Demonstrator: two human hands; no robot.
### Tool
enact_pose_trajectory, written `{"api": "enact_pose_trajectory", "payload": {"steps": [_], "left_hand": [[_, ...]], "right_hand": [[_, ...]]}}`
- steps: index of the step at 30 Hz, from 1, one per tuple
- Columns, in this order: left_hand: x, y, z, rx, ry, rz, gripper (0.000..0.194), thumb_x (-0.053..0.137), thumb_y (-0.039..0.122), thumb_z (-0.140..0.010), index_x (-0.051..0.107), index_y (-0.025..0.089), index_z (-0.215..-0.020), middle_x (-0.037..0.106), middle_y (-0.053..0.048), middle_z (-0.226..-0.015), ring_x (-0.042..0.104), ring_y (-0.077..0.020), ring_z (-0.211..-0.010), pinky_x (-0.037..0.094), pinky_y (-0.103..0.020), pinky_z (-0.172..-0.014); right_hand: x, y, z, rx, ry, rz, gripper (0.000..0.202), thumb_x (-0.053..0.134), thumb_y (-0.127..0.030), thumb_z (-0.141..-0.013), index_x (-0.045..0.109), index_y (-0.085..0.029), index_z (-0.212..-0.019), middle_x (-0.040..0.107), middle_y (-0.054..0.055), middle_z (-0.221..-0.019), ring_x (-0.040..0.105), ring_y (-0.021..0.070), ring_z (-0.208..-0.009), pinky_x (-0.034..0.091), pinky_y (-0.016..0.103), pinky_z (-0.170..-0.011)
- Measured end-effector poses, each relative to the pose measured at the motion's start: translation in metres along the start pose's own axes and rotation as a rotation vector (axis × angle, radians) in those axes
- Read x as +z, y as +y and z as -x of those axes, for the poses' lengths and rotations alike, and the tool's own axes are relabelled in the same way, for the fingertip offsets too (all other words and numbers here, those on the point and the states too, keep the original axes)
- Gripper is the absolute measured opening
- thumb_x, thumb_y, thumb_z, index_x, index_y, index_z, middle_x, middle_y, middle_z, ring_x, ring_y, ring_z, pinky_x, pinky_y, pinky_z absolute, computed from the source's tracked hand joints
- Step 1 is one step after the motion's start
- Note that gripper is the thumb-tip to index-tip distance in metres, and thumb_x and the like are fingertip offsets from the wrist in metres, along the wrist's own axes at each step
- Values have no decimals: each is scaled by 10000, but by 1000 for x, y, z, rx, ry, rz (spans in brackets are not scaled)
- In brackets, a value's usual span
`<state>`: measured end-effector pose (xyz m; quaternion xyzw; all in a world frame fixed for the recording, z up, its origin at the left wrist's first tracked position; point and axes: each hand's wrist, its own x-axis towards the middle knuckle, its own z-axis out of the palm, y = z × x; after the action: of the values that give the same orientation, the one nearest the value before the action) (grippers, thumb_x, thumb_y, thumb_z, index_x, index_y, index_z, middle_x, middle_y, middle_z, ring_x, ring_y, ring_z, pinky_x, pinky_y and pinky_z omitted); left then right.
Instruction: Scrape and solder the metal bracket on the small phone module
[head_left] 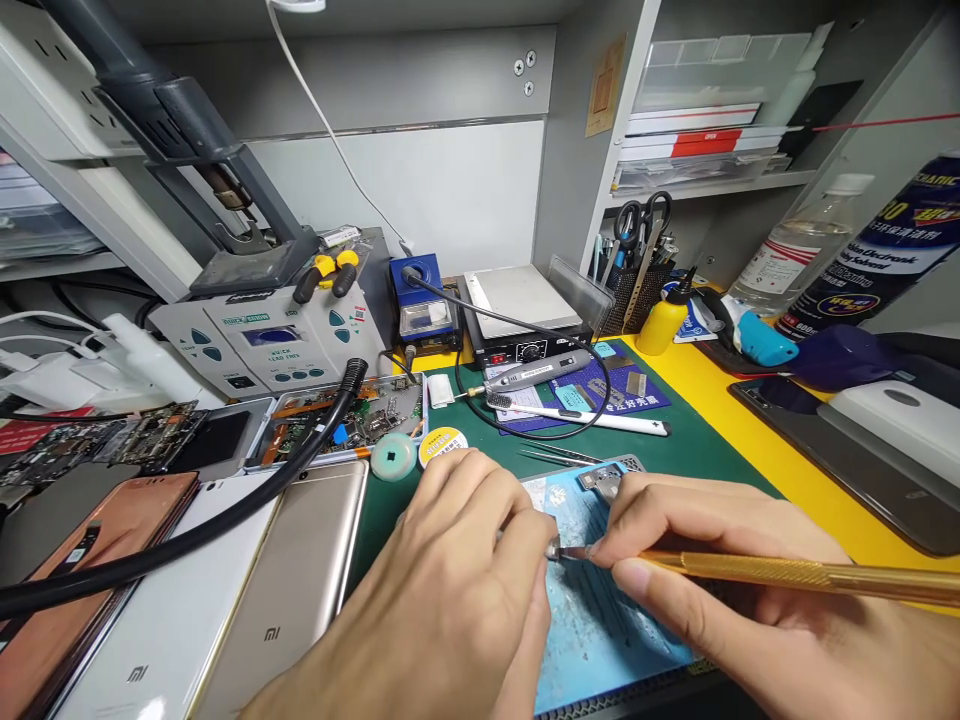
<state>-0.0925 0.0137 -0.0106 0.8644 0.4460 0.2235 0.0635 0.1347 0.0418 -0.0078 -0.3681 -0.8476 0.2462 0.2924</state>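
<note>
My right hand (697,570) pinches a hobby knife (772,573) with a gold knurled handle. Its narrow tip points left and meets a small silvery piece (553,549) at the fingertips of my left hand (472,540). The left fingers are curled together around that piece, which they mostly hide, so its kind cannot be made out. Both hands are over a scuffed light-blue work mat (592,630). A small metal plate (600,478) with cut-outs lies at the mat's far edge, just beyond the right fingers.
Tweezers (559,455), a white-handled brush (577,413) and a grey rotary pen (540,372) lie beyond the mat. Phones (300,560) and a thick black hose (247,510) are at left, near a tray of circuit boards (375,410). A yellow bottle (664,320) stands back right.
</note>
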Motion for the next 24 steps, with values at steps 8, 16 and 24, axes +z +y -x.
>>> {"api": "enact_pose_trajectory", "payload": {"steps": [8, 16, 24], "left_hand": [[6, -3, -2, 31, 11, -18, 219, 468, 76, -950, 662, 156, -888, 571, -78, -880, 523, -255, -904, 500, -520, -905], [9, -6, -3, 48, 16, -30, 196, 492, 64, -920, 666, 153, -903, 589, -85, -887, 527, -262, -903, 494, -520, -895], [1, -4, -2, 75, 49, -46, 182, 498, 82, -939, 650, 164, -880, 586, -67, -854, 537, -251, -876, 443, -539, -943]], "right_hand": [[-7, 6, -7, 9, -124, -39, 154, 613, -236, -990, 685, -227, -855, 724, 17, -836, 684, 183, -749, 557, 273, -692], [-13, 7, -9, 152, -212, -172, 174, 612, -327, -1009, 674, -220, -887, 614, -35, -661, 567, 118, -533, 452, 205, -454], [-10, 7, -12, 184, -188, -322, 245, 630, -351, -1002, 669, -203, -811, 589, -38, -664, 522, 102, -546, 437, 193, -467]]}}
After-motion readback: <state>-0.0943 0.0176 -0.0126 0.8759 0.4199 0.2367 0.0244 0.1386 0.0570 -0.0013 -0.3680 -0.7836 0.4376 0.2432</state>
